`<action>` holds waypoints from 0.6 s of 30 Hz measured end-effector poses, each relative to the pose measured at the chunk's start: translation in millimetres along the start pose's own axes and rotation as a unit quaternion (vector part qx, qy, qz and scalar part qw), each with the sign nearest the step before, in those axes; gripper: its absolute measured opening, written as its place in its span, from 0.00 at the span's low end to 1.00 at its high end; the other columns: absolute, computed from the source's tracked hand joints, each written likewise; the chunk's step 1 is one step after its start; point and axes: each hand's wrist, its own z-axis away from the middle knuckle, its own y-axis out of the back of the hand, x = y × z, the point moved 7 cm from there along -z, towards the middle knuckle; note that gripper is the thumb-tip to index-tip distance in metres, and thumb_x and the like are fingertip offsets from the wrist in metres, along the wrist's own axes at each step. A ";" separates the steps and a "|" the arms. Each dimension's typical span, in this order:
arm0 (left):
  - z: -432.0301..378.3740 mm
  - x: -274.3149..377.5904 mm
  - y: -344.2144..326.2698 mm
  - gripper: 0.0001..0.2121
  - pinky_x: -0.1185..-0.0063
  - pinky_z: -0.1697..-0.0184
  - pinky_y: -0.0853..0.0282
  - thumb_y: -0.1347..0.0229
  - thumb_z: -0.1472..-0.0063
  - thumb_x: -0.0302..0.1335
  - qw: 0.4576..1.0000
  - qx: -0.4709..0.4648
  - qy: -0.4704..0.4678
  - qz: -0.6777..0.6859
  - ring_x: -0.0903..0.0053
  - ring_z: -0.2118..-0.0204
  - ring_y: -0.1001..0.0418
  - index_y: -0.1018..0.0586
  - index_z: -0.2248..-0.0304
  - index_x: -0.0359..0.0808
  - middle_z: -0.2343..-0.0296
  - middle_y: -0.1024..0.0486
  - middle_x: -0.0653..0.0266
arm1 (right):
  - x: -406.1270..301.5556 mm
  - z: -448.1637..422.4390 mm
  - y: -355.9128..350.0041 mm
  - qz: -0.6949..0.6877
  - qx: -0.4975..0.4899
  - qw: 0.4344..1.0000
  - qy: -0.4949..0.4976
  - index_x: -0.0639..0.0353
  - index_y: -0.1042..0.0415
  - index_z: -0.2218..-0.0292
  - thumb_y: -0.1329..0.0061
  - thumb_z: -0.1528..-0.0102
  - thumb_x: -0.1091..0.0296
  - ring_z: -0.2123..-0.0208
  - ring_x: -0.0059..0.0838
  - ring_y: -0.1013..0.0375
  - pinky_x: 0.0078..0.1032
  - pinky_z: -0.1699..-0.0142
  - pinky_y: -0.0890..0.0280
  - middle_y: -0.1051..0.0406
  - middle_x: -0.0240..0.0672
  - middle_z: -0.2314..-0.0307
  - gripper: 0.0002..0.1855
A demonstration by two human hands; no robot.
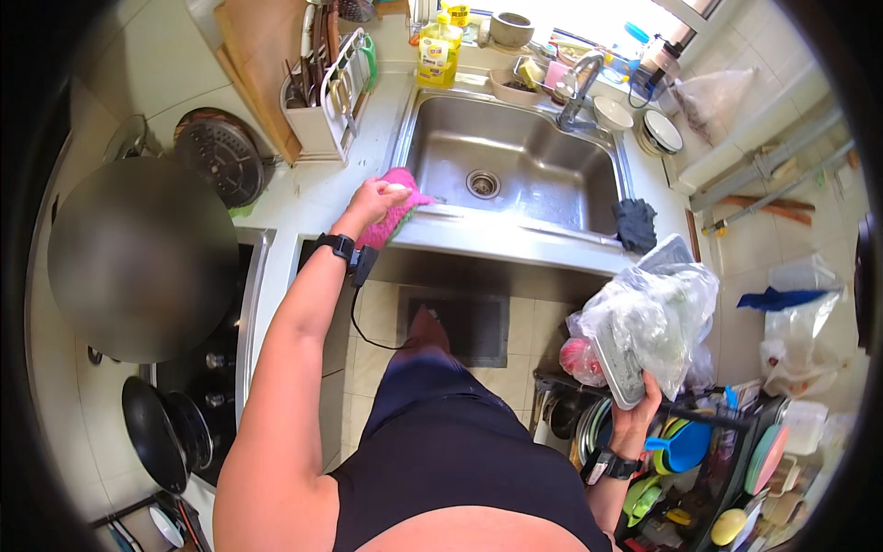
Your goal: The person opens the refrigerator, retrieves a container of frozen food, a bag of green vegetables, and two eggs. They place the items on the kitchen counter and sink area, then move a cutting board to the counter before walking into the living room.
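My left hand (372, 205) is on a pink cloth (403, 219) with a green edge, at the front left corner of the stainless steel sink (448, 131). Its fingers are curled onto the cloth, and a small pale spot shows by the fingertips, too bright to make out. Down at the right, my right hand (638, 403) grips the near end of a grey plastic tray (617, 376). Clear plastic bags (648, 310) cover much of that tray. What the bags hold cannot be told. The sink's basin and drain (483, 184) are in plain sight.
A dark rag (635, 224) drapes over the sink's right front corner. Yellow soap bottle (439, 52), faucet (579, 90) and bowls (660, 131) line the back. A knife rack (317, 127) stands left. Below my right hand is a crowded shelf (697, 421); pans (155, 435) stand left.
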 end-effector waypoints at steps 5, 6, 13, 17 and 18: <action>-19.4 -27.9 -17.6 0.21 0.78 0.66 0.31 0.35 0.53 0.41 0.987 -0.093 0.115 -0.067 0.72 0.68 0.29 0.20 0.67 0.31 0.65 0.29 0.57 | -9.5 -38.4 -41.0 -0.008 0.044 0.999 0.018 0.66 0.33 0.54 0.52 0.51 0.68 0.56 0.42 0.29 0.39 0.49 0.35 0.29 0.43 0.57 0.22; -16.1 -20.2 -16.9 0.21 0.76 0.64 0.30 0.35 0.54 0.42 0.982 -0.097 0.087 -0.139 0.69 0.65 0.28 0.20 0.65 0.34 0.61 0.30 0.53 | -8.3 -46.5 -45.8 -0.010 0.059 0.998 0.018 0.66 0.33 0.54 0.52 0.51 0.68 0.56 0.42 0.29 0.39 0.48 0.35 0.29 0.43 0.57 0.23; -33.2 -16.9 18.2 0.23 0.74 0.61 0.31 0.32 0.61 0.41 0.994 -0.005 0.012 -0.109 0.66 0.65 0.28 0.19 0.68 0.32 0.65 0.30 0.57 | 3.8 -94.5 -98.2 0.001 0.062 0.998 0.004 0.67 0.33 0.54 0.53 0.50 0.68 0.55 0.41 0.29 0.38 0.47 0.36 0.29 0.44 0.57 0.22; -51.9 -11.6 59.4 0.23 0.72 0.59 0.31 0.32 0.59 0.43 0.977 0.194 -0.029 -0.079 0.64 0.63 0.29 0.20 0.70 0.30 0.64 0.30 0.57 | 4.0 -127.4 -114.4 0.003 0.042 0.999 -0.025 0.68 0.31 0.56 0.52 0.49 0.68 0.56 0.40 0.28 0.38 0.48 0.36 0.28 0.44 0.58 0.19; -57.3 -13.2 65.6 0.22 0.72 0.59 0.31 0.33 0.58 0.43 0.962 0.239 -0.046 -0.122 0.63 0.62 0.29 0.20 0.70 0.32 0.63 0.30 0.56 | 2.6 -136.4 -119.8 0.008 0.035 0.999 -0.030 0.68 0.31 0.56 0.52 0.49 0.68 0.57 0.40 0.28 0.38 0.48 0.35 0.28 0.45 0.58 0.19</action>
